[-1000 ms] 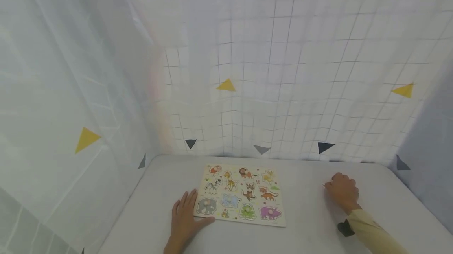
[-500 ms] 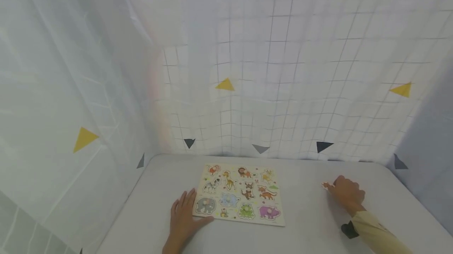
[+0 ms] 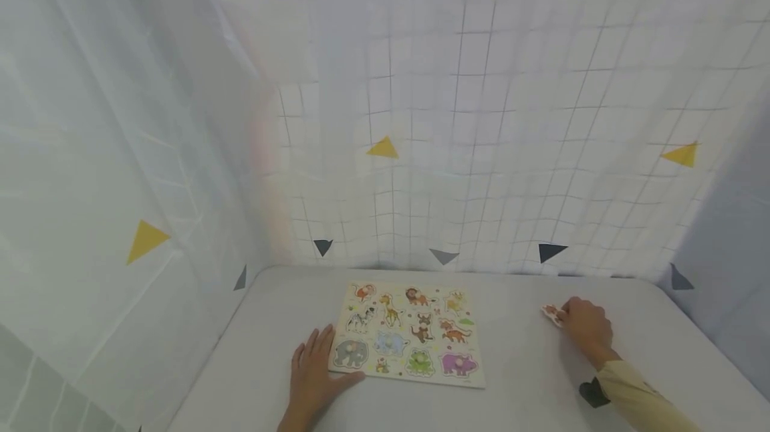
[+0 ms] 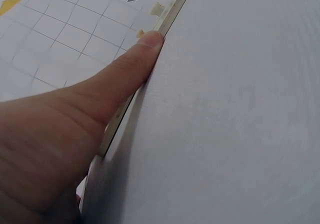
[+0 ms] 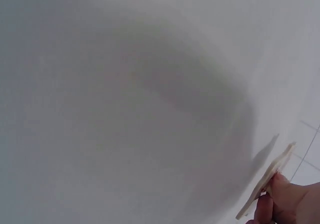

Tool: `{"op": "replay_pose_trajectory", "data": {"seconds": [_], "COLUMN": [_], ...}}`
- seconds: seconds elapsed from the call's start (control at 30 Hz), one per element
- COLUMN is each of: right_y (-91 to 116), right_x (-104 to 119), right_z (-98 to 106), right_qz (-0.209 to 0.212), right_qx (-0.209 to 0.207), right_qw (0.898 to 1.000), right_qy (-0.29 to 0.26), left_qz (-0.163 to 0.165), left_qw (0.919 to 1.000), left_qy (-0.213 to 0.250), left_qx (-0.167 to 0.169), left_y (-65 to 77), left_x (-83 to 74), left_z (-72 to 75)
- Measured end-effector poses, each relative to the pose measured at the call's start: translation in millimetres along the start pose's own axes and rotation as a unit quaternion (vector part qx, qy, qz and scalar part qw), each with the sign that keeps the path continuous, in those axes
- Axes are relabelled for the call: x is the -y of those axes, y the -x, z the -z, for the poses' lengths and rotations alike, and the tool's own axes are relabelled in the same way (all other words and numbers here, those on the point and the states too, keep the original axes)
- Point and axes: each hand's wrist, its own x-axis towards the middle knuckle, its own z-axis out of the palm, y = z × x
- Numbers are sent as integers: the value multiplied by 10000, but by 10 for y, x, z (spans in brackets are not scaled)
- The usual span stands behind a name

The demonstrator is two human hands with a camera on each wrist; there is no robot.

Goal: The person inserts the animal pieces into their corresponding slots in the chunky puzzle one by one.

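A wooden peg puzzle board point(image 3: 415, 378) with several animal pictures lies flat on the white table. My left hand point(image 3: 313, 372) rests at its front left corner, fingers spread along the left side and thumb along the front edge. In the left wrist view the thumb point(image 4: 125, 69) presses against the board's edge point(image 4: 116, 121). Off to the right of the board, my right hand point(image 3: 588, 328) pinches a small orange and white puzzle piece point(image 3: 551, 314). The right wrist view shows this thin wooden piece point(image 5: 265, 181) edge-on and tilted, close over the table.
White sheeting point(image 3: 433, 184) with grid lines and coloured triangles hangs behind the table point(image 3: 517, 352) and at its sides. Small pegs point(image 4: 157, 9) stick up from the board near the left thumb. A dark band point(image 3: 594, 392) sits at the right wrist.
My right hand has shifted slightly right and turned, so more of the puzzle piece shows beyond the fingers. The left hand and the board stay in place.
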Motion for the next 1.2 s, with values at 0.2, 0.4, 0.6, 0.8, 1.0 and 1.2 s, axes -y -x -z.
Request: {"op": "replay_pose_trajectory", "data": {"seconds": [0.2, 0.4, 0.6, 0.8, 1.0, 1.2], "right_y": [89, 152, 185, 231, 290, 339], "right_x": [234, 490, 657, 815, 942, 1063], "right_z": [13, -36, -136, -170, -196, -230], "right_qz": [552, 934, 948, 1028, 1098, 1056], "right_qx": [-366, -540, -372, -137, -53, 79], "right_qw": [9973, 9933, 9935, 9922, 9910, 9890], "right_qy": [-312, -404, -499, -693, -766, -1030], "left_qz": [-23, -67, -69, -87, -73, -133], "left_qw": [9999, 10000, 10000, 9999, 10000, 9999], "left_qy": [106, -30, 53, 39, -30, -55], "left_qx": [2, -55, -22, -49, -17, -77], "left_y": [32, 39, 55, 53, 45, 57], "left_x": [-24, -40, -56, -70, -63, -74], "left_z": [22, 47, 54, 58, 47, 63]}}
